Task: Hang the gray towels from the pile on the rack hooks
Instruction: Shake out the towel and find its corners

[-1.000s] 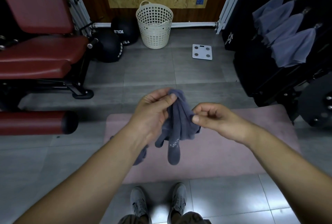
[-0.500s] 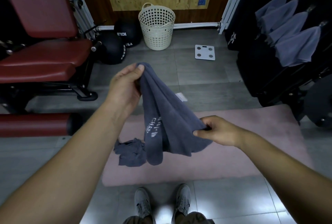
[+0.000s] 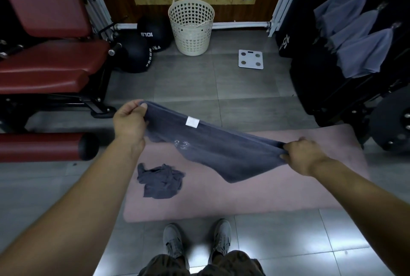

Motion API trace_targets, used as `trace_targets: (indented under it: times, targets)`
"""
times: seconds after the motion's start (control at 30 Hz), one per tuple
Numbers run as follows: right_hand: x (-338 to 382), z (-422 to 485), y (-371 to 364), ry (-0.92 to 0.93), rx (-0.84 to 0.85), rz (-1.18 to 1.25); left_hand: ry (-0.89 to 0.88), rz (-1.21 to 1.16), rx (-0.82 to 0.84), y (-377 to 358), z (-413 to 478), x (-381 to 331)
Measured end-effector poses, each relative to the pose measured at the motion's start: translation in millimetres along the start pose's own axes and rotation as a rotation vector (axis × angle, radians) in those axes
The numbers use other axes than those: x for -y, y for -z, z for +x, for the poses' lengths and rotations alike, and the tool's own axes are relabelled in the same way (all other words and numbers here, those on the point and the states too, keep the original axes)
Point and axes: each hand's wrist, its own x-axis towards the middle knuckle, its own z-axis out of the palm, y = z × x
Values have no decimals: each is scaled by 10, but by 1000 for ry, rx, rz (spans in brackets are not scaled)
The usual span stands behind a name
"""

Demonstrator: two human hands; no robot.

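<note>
My left hand and right hand pinch the towel taut; hung towels at 2 o'clock, weak pinch could drop it.

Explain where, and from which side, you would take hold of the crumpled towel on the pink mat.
Probably pinch a raised fold near the middle of the crumpled towel, coming from above: it lies bunched on the mat, no straight edge showing.
</note>
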Motion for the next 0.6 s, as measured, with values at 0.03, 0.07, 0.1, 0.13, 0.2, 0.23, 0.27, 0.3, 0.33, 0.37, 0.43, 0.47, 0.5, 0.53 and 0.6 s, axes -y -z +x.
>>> trace_targets:
  times: [0.03, 0.07, 0.1, 0.13, 0.2, 0.23, 0.27, 0.3, 0.33, 0.37, 0.43, 0.47, 0.5, 0.53, 0.6]
  targets:
    - [-32, 1, -14, 9, -83, -92, 29, -17, -22, 32, 21, 41]
    - [-58, -8, -20, 19, -160, -173, 62, -49, -48, 61, 41, 77]
    - [-94, -10, -35, 22, -237, -200, 93, -83, -70, 87, 53, 103]
    - [-129, -3, -48, 30, -327, -158, 118, -113, -87, 111, 63, 126]
    - [-199, 13, -52, 65, -471, 57, 154, -139, -111, 156, 87, 158]
    - [-226, 5, -37, 91, -531, 192, 167, -142, -117, 178, 98, 168]
    - [-233, -12, -1, 113, -576, 317, 177, -148, -121, 195, 112, 181]
    - [-228, -41, 48, 115, -620, 423, 184, -149, -120, 214, 122, 185]
    - [-220, -71, 96, 98, -667, 518, 186, -143, -118, 229, 132, 194]
    - [-211, -93, 146, 68, -713, 602, 190, -133, -114, 238, 139, 201]
    - [-192, -104, 213, 24, -765, 718, 199, -123, -108, 244, 146, 216]
    - [-183, -93, 224, 15, -768, 763, 206, -122, -107, 243, 149, 231]
    - [-171, -81, 228, 9, -765, 809, 213, -121, -110, 242, 143, 241]
    - [-152, -72, 237, 7, -761, 859, 219, -126, -121, 246, 145, 258]
    - [-137, -42, 252, -4, -706, 921, 228, -141, -139, 270, 142, 276]
